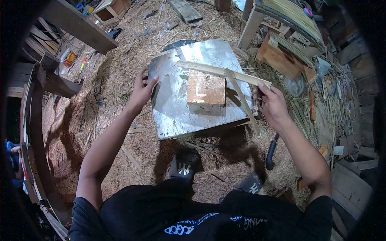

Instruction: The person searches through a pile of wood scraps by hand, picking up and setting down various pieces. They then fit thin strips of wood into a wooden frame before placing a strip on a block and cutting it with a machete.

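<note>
My right hand (pixel 272 102) pinches one end of a pale wooden strip (pixel 217 71). The strip slants over a low worktop (pixel 171 116) faced with scuffed, shiny metal. Beneath it, near the middle of the worktop, sits a square wooden block (pixel 206 90) with white marks on its top face. A second, thinner wood strip (pixel 242 100) crosses the first and reaches past the worktop's right edge. My left hand (pixel 144 90) grips the worktop's left edge, thumb on top and fingers down the side, partly hidden.
Wood shavings (pixel 116 120) cover the floor. A black-handled tool (pixel 272 154) lies near my right foot. Wooden boxes (pixel 279 56) and a bench (pixel 289 16) stand at the right back. Thick beams (pixel 76 26) run along the left, near a small tub (pixel 68 57).
</note>
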Demonstrator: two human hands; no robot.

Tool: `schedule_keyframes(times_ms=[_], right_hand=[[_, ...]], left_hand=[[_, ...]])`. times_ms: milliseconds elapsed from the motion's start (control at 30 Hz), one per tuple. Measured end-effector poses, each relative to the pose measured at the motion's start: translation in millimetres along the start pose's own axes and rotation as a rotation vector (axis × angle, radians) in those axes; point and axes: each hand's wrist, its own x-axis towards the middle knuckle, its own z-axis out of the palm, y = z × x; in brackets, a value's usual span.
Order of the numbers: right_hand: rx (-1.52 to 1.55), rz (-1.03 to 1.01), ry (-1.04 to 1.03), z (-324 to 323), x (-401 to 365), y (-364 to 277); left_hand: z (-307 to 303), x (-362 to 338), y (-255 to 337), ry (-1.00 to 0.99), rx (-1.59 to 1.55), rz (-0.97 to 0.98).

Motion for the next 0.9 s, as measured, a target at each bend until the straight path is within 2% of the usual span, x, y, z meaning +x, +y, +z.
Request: schedule_keyframes(times_ms=[67, 100, 167, 200, 433, 467, 567, 733, 900], right_hand=[[0.059, 0.015, -0.031, -0.9, -1.5, -3.3], [0.047, 0.019, -0.029, -0.8, -1.8, -5.3], [0.119, 0.048, -0.029, -0.1, -2.1, -8.5], [0.126, 0.057, -0.043, -1.4, -1.9, -9.2], [0.103, 0.106, -0.080, -11.3, 4.9, -12.5], [0.122, 0.066, -0.154, -14.6, 8.3, -11.5], [0.062, 0.127, -0.073, -12.9, 12.6, -13.6], [0.110, 0.180, -0.122, -15.5, 12.9, -19.9], [0.119, 0.084, -0.106, -30.5, 20.8, -14.4]], left_hand=[[-2.6, 23.9, -18.2, 0.296, 0.325, 0.349], [-3.0, 27.5, -15.5, 0.294, 0.314, 0.342], [-4.0, 28.1, -5.4, 0.289, 0.404, 0.525], [-1.5, 28.2, -0.4, 0.299, 0.412, 0.552], [16.4, 35.9, 16.3, 0.220, 0.371, 0.624], [19.4, 35.5, 17.6, 0.192, 0.303, 0.648], [22.9, 28.1, 27.2, 0.207, 0.450, 0.740], [27.4, 27.6, 28.4, 0.203, 0.494, 0.725], [29.0, 23.3, 37.3, 0.188, 0.500, 0.706]])
